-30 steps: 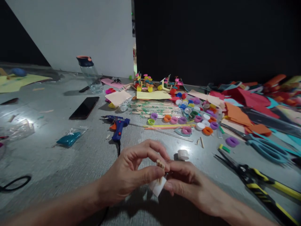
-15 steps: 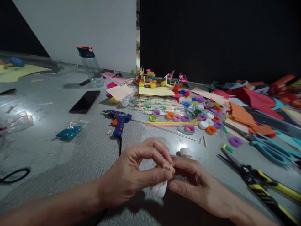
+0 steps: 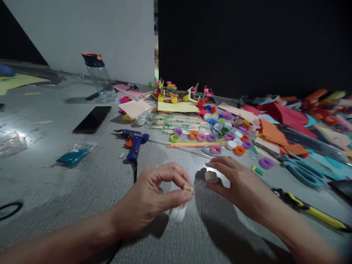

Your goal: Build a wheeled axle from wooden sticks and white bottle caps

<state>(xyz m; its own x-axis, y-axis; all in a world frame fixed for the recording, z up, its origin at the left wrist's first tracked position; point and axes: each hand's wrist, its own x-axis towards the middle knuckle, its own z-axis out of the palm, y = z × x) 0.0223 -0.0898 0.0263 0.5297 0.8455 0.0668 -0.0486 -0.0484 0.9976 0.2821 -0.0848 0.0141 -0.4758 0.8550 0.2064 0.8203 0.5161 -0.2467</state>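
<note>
My left hand [image 3: 162, 189] is closed, thumb and fingertips pinching small pale wooden pieces [image 3: 188, 188]. Below that pinch hangs a white bottle cap [image 3: 178, 213]; how it joins the wood is hidden by the fingers. My right hand [image 3: 233, 179] is apart from the left, its thumb and fingers spread around another white bottle cap [image 3: 211, 177] on the table. Whether the thumb touches that cap I cannot tell.
A blue hot glue gun [image 3: 134, 143] lies ahead, its cord running toward me. Coloured bottle caps [image 3: 239, 150], wrapped sticks [image 3: 178, 123] and paper sheets lie beyond. Teal scissors [image 3: 304, 170] and yellow-black pliers [image 3: 316, 212] lie right; a phone [image 3: 92, 119] and water bottle [image 3: 100, 79] left.
My right hand has left the pieces in my left hand and moved forward and right to the loose white cap, its fingers spreading. My left hand keeps its pinch. The view has swung slightly right.
</note>
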